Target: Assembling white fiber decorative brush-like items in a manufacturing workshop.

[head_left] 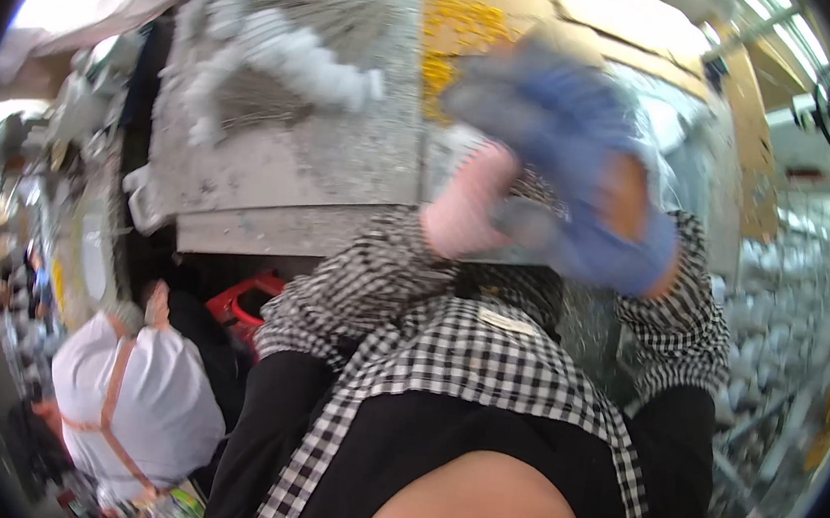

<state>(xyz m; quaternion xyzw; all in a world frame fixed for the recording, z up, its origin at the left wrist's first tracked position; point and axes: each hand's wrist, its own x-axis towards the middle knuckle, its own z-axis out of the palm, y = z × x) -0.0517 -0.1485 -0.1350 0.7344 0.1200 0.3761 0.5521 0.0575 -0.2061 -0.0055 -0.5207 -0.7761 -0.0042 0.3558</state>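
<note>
The grip of the left hand, in a pale pink knitted glove [470, 202], is motion-blurred; its opening and any held object cannot be determined. The grip of the right hand, in a blue knitted glove [586, 146] with a gap baring skin at its back, is likewise blurred; finger closure and contents cannot be determined. The left forearm angles upward and to the right from a bent elbow; the right forearm rises and leans inward. The right hand reaches across to the left, its dark grey finger end above the left hand. Both forearms wear black-and-white checked sleeves [353, 278].

Nearest the hands, small yellow pieces [463, 19] lie just beyond the right hand's fingers, on flat brown cardboard [648, 22]. To the left, thin wire stems with fluffy white ends [299, 58] lie bundled on the worn grey desk [343, 172]. A red plastic item [238, 307] sits below the desk's edge.
</note>
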